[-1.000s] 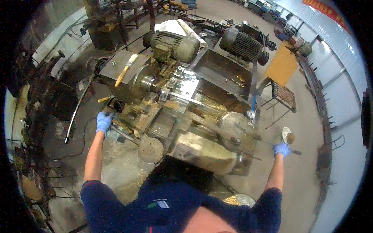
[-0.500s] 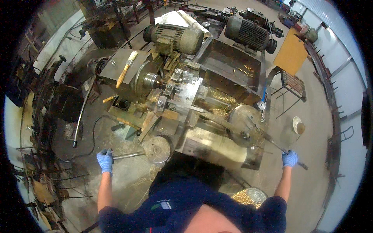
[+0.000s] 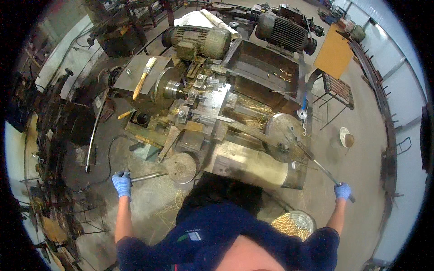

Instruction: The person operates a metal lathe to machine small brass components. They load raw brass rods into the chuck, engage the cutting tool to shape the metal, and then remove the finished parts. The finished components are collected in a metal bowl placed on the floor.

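Note:
My left hand (image 3: 121,184), in a blue glove, is closed round the end of a metal lever (image 3: 148,176) that joins a round disc (image 3: 181,167) on the front of a lathe. Out to the right, my right hand (image 3: 342,191), gloved alike, grips a long lever (image 3: 322,169) near its dark end; this lever runs to a larger round plate (image 3: 284,135). Between them lies the tool slide (image 3: 212,100) with bolted tool holders. The shiny chuck (image 3: 172,89) faces it from the left, with shavings around it.
A paintbrush (image 3: 145,79) lies on the headstock cover. Behind stand two electric motors (image 3: 199,41) and a metal tray (image 3: 264,67) holding a few brass pieces. Near my right side, a round container (image 3: 312,220) holds many brass pieces. A blue-handled wrench (image 3: 303,109) rests by the tray.
My right hand has shifted slightly right and down with its lever, which has turned a little. My left hand stays on its lever. The whole view has moved slightly.

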